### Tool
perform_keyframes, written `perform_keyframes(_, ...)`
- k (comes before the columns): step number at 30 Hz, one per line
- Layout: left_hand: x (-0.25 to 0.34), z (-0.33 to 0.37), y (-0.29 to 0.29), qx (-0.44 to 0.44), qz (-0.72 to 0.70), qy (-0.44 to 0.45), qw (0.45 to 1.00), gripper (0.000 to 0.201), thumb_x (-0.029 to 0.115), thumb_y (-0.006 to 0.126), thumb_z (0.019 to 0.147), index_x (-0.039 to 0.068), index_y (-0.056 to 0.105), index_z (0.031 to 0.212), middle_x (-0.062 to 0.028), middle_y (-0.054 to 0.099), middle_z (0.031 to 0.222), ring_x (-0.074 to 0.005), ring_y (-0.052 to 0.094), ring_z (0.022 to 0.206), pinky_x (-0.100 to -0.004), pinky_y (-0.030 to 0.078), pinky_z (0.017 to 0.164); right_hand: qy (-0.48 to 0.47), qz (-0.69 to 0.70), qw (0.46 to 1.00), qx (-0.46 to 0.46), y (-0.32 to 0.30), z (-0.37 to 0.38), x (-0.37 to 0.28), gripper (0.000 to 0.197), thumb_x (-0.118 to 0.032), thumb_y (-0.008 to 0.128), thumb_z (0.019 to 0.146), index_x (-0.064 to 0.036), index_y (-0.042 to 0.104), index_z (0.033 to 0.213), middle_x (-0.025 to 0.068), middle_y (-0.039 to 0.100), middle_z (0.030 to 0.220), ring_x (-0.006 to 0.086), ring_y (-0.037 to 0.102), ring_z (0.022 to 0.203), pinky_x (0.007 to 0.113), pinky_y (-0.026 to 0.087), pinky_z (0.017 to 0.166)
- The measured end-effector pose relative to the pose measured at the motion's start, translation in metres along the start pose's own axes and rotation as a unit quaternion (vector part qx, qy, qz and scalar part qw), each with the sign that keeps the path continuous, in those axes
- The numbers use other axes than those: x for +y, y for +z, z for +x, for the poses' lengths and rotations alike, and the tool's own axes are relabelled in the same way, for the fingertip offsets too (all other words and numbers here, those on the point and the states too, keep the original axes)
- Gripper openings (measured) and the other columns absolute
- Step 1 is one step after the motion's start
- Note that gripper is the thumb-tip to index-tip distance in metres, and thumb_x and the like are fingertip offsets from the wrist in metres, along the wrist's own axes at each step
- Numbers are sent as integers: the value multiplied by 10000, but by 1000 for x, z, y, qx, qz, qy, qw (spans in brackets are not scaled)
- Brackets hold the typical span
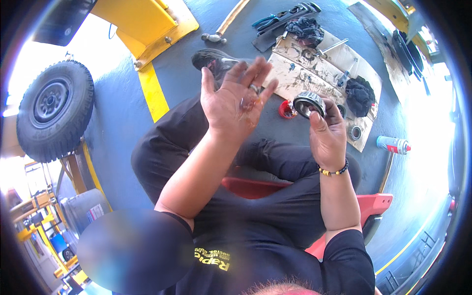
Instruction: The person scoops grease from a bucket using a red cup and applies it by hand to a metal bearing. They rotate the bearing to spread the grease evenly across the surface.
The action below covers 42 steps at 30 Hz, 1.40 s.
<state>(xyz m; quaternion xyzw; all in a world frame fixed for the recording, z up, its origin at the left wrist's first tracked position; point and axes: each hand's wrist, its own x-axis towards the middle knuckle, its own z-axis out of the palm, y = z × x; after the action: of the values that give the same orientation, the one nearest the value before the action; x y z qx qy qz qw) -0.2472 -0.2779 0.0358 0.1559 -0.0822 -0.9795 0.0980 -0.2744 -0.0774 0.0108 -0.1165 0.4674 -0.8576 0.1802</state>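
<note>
My left hand is raised with the palm up and the fingers spread. A smear of reddish-brown grease lies on its palm. To its right, my right hand grips a tapered roller bearing by its ring, tilted so the rollers along its upper edge show. The two hands are apart. Just left of the bearing, a small red tub stands open on the floor, with a shiny torn edge beside it. A loose metal ring rests on the cardboard past my right hand.
Stained cardboard lies ahead, bearing small parts and black rags. Beyond it are pliers and a hammer. A spray can lies at right. At left are a wheel and a yellow post base. I sit on a red seat.
</note>
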Motion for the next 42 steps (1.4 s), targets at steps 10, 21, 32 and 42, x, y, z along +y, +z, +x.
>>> perform_keyframes(10,7,-12,20,25,-101,58,993,682,651,219,1030,34,430,1227,-267,450,1392,-399,386,1400,-633,294,1179,-102,-204,971,-74,43,-9,6,309,-122,800,885,-11,635,1122,95,573,1253,110,582,1049,240,479,903)
perform_keyframes(21,40,-14,16,-94,-141,78,982,738,715,291,982,67,427,1308,-241,456,1365,-366,423,1358,-631,355,1134,-361,-463,799,-130,76,22,2,350,-185,912,737,-21,676,938,140,455,1200,207,652,912,295,593,725)
perform_keyframes(32,55,-16,20,-92,-157,67,981,635,653,361,990,77,513,1210,-222,496,1342,-375,425,1359,-619,319,1138,-245,-376,889,-97,72,18,6,448,-409,739,905,-65,606,1160,98,526,920,148,534,708,267,463,634)
perform_keyframes(42,45,-10,16,-61,-94,69,991,578,599,440,991,76,558,1207,-210,528,1369,-354,450,1365,-603,390,1108,130,255,943,-172,33,15,15,588,-490,431,1061,-28,471,1422,185,640,1131,167,569,685,259,477,567)
